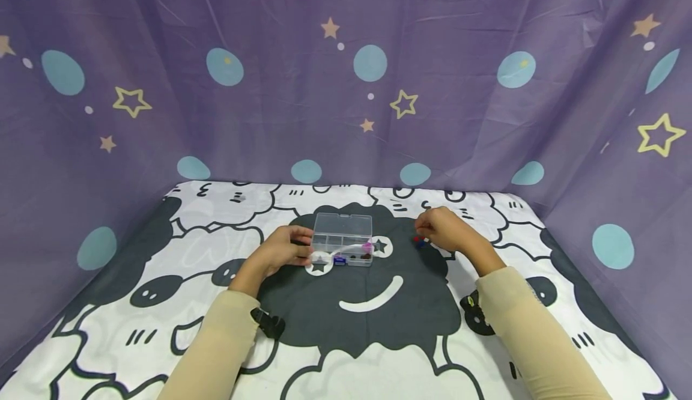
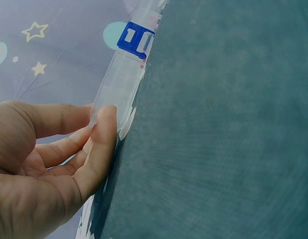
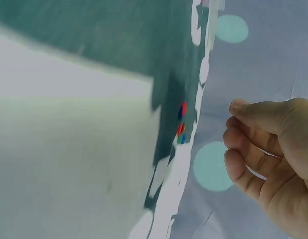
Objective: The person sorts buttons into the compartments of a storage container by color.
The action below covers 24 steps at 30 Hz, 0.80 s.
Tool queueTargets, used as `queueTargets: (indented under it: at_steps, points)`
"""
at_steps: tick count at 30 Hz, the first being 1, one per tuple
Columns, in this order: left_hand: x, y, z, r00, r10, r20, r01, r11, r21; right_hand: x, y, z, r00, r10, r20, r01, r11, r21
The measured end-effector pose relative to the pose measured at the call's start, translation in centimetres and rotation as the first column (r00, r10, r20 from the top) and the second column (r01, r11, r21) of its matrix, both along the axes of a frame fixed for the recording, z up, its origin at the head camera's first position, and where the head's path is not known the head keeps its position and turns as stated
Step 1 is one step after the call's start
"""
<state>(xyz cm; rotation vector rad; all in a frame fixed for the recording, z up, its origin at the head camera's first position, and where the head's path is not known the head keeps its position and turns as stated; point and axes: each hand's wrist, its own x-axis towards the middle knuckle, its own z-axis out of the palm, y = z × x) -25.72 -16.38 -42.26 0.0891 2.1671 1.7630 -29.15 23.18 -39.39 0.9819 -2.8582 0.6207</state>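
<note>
A clear plastic compartment box (image 1: 327, 241) stands on the cloth with its lid (image 1: 343, 224) raised at the back. My left hand (image 1: 282, 247) grips the box's left end, thumb and fingers at its corner in the left wrist view. A blue latch (image 2: 135, 41) shows on the box's front. Something pink (image 1: 368, 248) and small dark pieces lie at its right side. My right hand (image 1: 444, 228) hovers to the right, fingers loosely curled, with nothing visible between them. Below it lie small red, blue and green pieces (image 3: 182, 128), too small to identify.
A black-and-white cartoon sheep cloth (image 1: 367, 322) covers the surface. Behind and at both sides hangs a purple curtain (image 1: 303, 118) with stars and blue dots. Dark wrist straps (image 1: 268, 323) sit on both sleeves.
</note>
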Motion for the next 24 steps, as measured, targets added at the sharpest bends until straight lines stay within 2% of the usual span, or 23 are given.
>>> queueTargets:
  at_steps: [10,18,24]
  points:
    - [0.0,-0.1,-0.1,1.0,0.004,-0.006,-0.004,1.0,-0.002,-0.9,2.2,-0.9,1.0,-0.016,-0.02,0.017,0.999,0.051]
    - [0.0,-0.1,-0.1,1.0,0.008,-0.005,-0.008,1.0,0.0,-1.7,2.7,-1.2,0.996,0.013,0.09,-0.017,0.999,0.037]
    - [-0.1,-0.1,-0.3,1.0,0.006,-0.004,-0.006,1.0,0.0,-2.2,2.6,-1.6,0.992,0.031,0.123,-0.039,0.998,0.058]
